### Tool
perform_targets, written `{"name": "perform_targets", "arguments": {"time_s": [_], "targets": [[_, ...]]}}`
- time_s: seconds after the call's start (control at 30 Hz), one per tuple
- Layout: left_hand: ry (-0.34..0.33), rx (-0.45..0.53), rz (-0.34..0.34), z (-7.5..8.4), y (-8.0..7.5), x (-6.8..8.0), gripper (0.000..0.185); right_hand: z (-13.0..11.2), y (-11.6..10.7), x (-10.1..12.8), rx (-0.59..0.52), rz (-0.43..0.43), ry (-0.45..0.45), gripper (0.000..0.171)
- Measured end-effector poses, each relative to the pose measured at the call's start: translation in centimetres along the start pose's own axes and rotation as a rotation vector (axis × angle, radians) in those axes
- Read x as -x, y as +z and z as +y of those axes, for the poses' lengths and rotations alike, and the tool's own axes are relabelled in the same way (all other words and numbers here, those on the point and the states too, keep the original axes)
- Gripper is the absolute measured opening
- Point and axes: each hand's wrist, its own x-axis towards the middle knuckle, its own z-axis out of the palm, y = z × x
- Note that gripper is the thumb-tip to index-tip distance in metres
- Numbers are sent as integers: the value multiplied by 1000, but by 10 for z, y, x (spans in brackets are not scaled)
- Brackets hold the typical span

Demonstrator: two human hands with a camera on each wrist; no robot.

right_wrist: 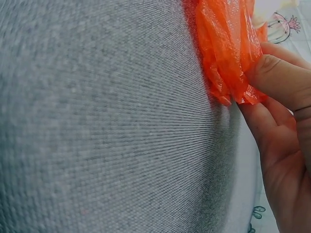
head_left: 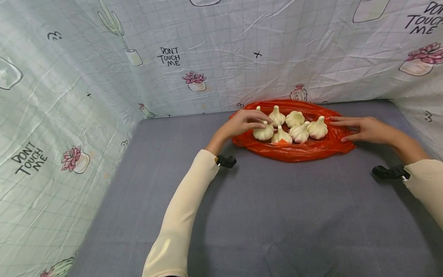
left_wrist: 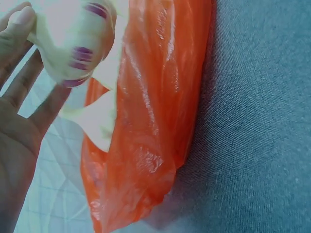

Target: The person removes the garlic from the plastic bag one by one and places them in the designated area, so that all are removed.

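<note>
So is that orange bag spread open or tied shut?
Spread open: the orange bag lies flat on the table, with garlic bulbs sitting uncovered on top.

- "DON'T TOUCH ME" — black hand-drawn letters on the back cloth wall, beside a cactus drawing.
- The same words on the left cloth wall, near a pink plant.
- Again at the top right corner — partly cut off.
</note>
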Motion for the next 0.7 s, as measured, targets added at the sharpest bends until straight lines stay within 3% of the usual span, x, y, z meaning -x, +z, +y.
{"name": "perform_targets", "arguments": {"time_s": [0.23, 0.57, 0.7], "targets": [[73, 2, 40, 8, -5, 14, 24, -4, -2, -1, 3, -19, 28, 66], [-17, 33, 161, 15, -9, 36, 23, -4, -3, -2, 15, -22, 54, 65], [-10, 66, 207, 20, -13, 46, 21, -4, -3, -2, -4, -27, 72, 64]]}}
